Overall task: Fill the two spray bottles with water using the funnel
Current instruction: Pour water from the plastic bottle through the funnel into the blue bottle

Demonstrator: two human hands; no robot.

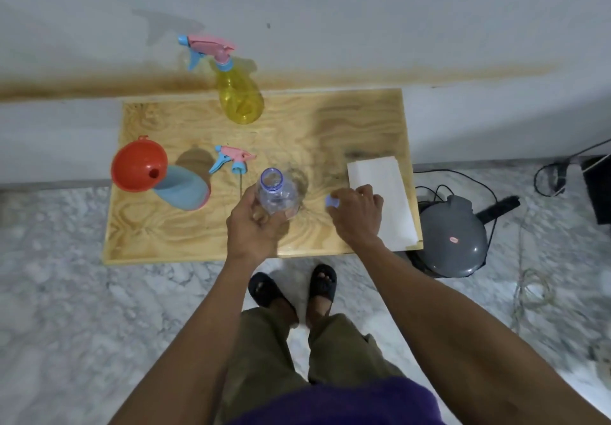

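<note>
My left hand [254, 223] grips a clear water bottle [277, 193] around its lower body, fingers curled round it, holding it upright over the near middle of the wooden table [185, 232]. The bottle's mouth is uncapped. My right hand [355, 214] pinches the small blue cap [332, 201] between thumb and fingertips, just to the right of the bottle and apart from it, low over the table.

On the left side of the table stands the blue spray bottle [183, 188] with the red funnel [139, 163] sitting in its neck — the funnel leans to the left. Its pink-and-blue spray head [233, 158] lies loose on the wood between that bottle and the one I hold. At the far edge, close to the wall, stands the yellow spray bottle [239, 97], its own spray head [208, 49] screwed on and pointing left.

A folded white cloth [385, 199] lies on the right end of the table, just beyond my right hand. On the marble floor to the right sits a grey round appliance [453, 239] with black cables trailing behind it.
</note>
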